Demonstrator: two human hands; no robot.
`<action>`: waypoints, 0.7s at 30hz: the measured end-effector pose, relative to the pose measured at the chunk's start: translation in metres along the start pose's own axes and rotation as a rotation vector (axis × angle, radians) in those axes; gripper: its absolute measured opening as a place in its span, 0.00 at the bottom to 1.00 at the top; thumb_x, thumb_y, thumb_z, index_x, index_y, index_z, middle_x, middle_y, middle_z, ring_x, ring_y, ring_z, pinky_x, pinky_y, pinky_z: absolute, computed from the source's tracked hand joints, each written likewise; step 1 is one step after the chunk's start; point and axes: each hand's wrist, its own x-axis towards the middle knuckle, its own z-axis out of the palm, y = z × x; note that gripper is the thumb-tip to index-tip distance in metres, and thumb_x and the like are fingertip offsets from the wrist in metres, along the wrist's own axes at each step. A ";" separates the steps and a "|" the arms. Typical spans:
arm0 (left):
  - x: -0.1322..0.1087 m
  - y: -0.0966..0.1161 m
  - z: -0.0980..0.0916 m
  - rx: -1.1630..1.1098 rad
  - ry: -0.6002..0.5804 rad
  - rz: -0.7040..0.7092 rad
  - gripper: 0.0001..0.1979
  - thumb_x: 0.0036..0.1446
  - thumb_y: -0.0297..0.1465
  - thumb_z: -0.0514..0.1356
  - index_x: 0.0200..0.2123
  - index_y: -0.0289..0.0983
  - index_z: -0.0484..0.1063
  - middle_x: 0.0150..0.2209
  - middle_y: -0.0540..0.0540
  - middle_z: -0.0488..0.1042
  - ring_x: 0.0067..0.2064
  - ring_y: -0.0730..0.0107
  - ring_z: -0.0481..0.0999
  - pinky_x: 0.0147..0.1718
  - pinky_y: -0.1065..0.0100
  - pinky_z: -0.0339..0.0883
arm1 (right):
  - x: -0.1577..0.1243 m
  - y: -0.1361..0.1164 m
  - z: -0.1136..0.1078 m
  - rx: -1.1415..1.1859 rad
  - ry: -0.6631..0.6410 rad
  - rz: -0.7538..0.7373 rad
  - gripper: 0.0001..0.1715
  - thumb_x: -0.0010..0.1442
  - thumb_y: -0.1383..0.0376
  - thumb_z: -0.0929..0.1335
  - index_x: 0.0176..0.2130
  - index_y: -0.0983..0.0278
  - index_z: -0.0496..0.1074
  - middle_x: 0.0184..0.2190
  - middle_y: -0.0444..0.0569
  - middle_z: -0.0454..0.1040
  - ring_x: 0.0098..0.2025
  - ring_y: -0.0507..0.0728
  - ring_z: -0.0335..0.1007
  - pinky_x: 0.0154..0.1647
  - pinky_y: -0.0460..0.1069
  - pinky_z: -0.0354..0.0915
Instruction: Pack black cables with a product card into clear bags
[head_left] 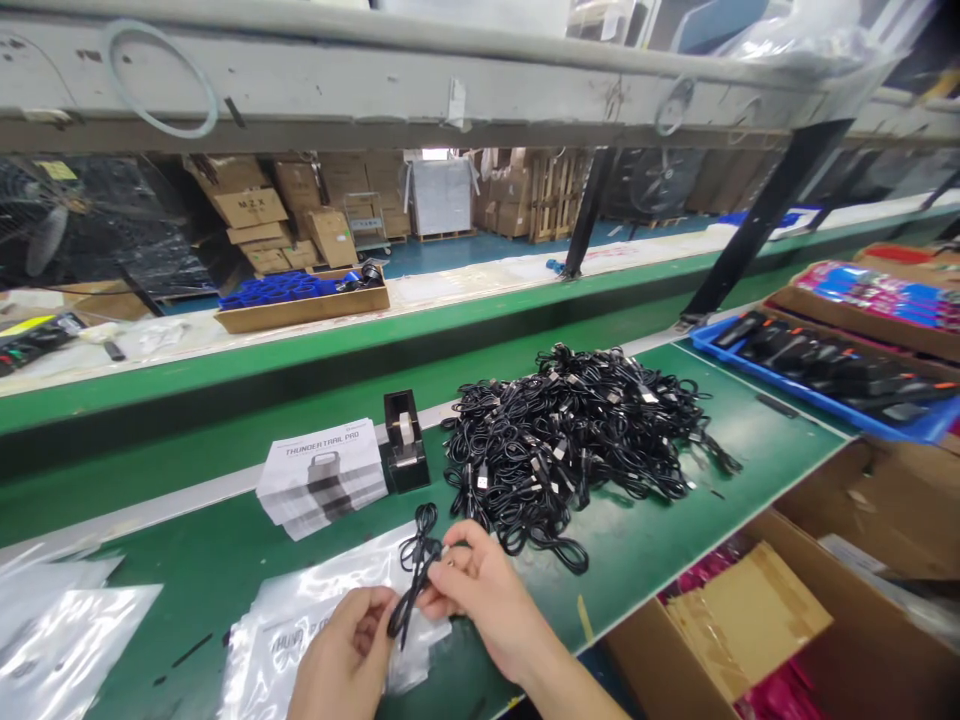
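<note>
Between my two hands is a bundled black USB cable (412, 580), held above a stack of clear plastic bags (281, 625) with printed sheets showing through. My left hand (349, 645) pinches the lower loop of the bundle. My right hand (480, 590) grips its other side, thumb and fingers closed on it. Just beyond my hands lies a large heap of black USB cables (570, 430), many with metal plugs showing. A stack of printed leaflets (322, 475) reading "THUNDERTRAIL PRO" stands left of a black tape dispenser (406, 445).
More plastic bags (67, 630) lie at the left. A blue tray (825, 375) of black items sits at the far right, near cartons. An open cardboard box (750, 620) stands below the table edge. Across the bench is a carton of blue items (300, 310).
</note>
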 end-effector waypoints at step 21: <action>-0.009 0.014 -0.010 -0.037 0.273 0.204 0.10 0.47 0.41 0.58 0.25 0.41 0.70 0.32 0.49 0.67 0.35 0.66 0.67 0.35 0.68 0.61 | -0.019 -0.001 0.006 -1.340 -0.394 -0.721 0.09 0.58 0.67 0.60 0.32 0.61 0.69 0.30 0.40 0.75 0.29 0.49 0.69 0.26 0.44 0.55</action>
